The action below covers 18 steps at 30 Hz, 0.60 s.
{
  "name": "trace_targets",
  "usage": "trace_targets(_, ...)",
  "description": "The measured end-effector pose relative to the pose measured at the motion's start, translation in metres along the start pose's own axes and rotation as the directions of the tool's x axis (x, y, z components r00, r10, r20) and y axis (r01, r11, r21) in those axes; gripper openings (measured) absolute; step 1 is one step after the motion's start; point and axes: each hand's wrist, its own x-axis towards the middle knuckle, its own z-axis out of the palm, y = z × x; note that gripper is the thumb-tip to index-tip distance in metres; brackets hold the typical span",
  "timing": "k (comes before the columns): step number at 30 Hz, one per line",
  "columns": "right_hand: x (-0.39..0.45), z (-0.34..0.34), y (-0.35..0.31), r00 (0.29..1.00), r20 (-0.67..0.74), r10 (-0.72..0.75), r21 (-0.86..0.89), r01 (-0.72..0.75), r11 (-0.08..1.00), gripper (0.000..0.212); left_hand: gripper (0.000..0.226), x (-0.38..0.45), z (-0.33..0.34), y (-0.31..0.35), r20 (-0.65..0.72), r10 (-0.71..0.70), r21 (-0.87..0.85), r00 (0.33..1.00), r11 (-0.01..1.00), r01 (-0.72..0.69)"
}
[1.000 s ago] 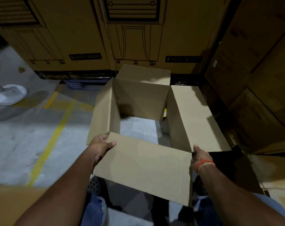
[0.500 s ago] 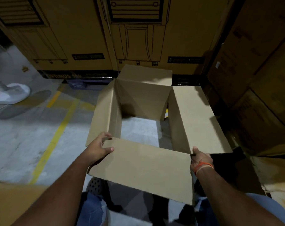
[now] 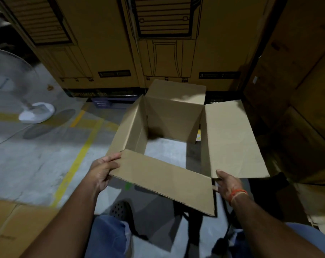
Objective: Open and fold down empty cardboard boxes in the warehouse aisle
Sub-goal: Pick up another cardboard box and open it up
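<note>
The box [image 3: 169, 127] stands open on the floor [image 3: 36, 164], bottomless, all 4 flaps out. The left hand [image 3: 104, 170] pinches the near flap [image 3: 163, 179] at its left corner; the right hand [image 3: 227, 185] holds its right corner, fingers hidden beneath. The flap's long axis runs hand to hand, so folding probably needs both.

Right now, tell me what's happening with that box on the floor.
A person is working on an empty cardboard box in a warehouse aisle. The left hand grips the corner of the near flap, and the right hand holds its other end. All the flaps are open, and the concrete floor shows through the box, so its bottom is open too. Big printed cartons stand behind it, and a white fan stands to the left.
</note>
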Motion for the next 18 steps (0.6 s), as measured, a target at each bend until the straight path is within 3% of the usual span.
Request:
trace_targets(4,-0.025,-0.004,-0.007,0.997,0.001,-0.079,-0.116,0.078,0.990,0.010,0.052,0.013,0.021,0.009,-0.106,0.160,-0.084,0.981,0.982,-0.169)
trace_targets(8,-0.049,-0.014,0.001,0.961,-0.053,-0.272,-0.426,0.225,0.876,0.016,0.060,0.023,0.047,0.006,-0.120,0.278,-0.146,0.953,0.945,-0.293)
trace_targets(11,-0.049,-0.036,0.026,0.932,0.003,-0.361,-0.677,0.268,0.686,0.006,0.065,0.028,0.069,0.003,-0.084,0.319,-0.134,0.944,0.935,-0.328)
trace_targets(14,-0.028,-0.062,0.052,0.961,-0.008,-0.275,-0.816,0.152,0.557,0.037,0.072,0.030,0.086,0.000,-0.040,0.326,-0.163,0.945,0.931,-0.328)
trace_targets(16,-0.048,-0.056,0.056,0.960,0.081,-0.267,-0.886,0.192,0.422,0.039,0.077,0.029,0.095,-0.004,0.000,0.360,-0.029,0.933,0.933,-0.360)
trace_targets(18,-0.073,-0.041,0.057,0.949,0.211,-0.234,-0.944,0.260,0.201,0.034,0.078,0.018,0.104,-0.008,0.111,0.394,0.226,0.912,0.884,-0.409)
